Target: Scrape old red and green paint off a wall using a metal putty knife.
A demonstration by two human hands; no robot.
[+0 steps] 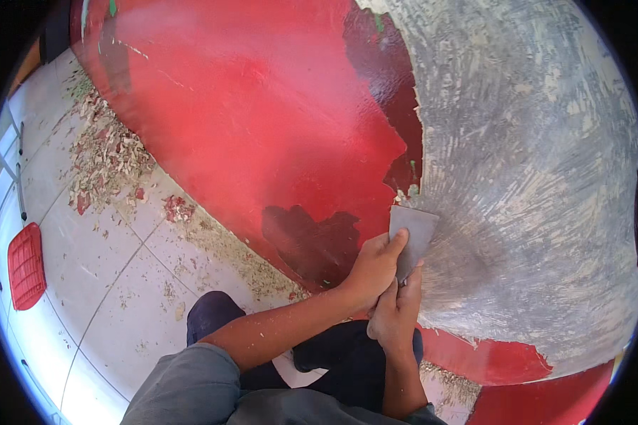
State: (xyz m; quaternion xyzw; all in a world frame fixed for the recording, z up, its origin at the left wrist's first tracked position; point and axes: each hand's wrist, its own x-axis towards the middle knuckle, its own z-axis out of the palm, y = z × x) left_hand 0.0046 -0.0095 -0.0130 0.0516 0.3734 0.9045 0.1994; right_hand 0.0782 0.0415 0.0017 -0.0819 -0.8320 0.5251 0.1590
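My left hand (373, 270) grips a wide grey metal scraper (415, 234) near its blade, the thumb lying along the flat of the metal. Just below, my right hand (394, 319) is closed round the handle, which the fingers mostly hide. The blade's edge meets the curved surface of a large rounded object, where peeling red paint (262, 92) borders a bare, scratched grey area (524, 170). Darker maroon patches (312, 241) show where the top red layer is gone. Small flakes cling to the paint edge just above the blade.
Paint chips (110, 156) are heaped on the pale tiled floor (113, 304) along the object's left side. A red plastic seat or panel (27, 266) stands at far left beside metal legs. My bent knee (216, 315) is close to the object's lower edge.
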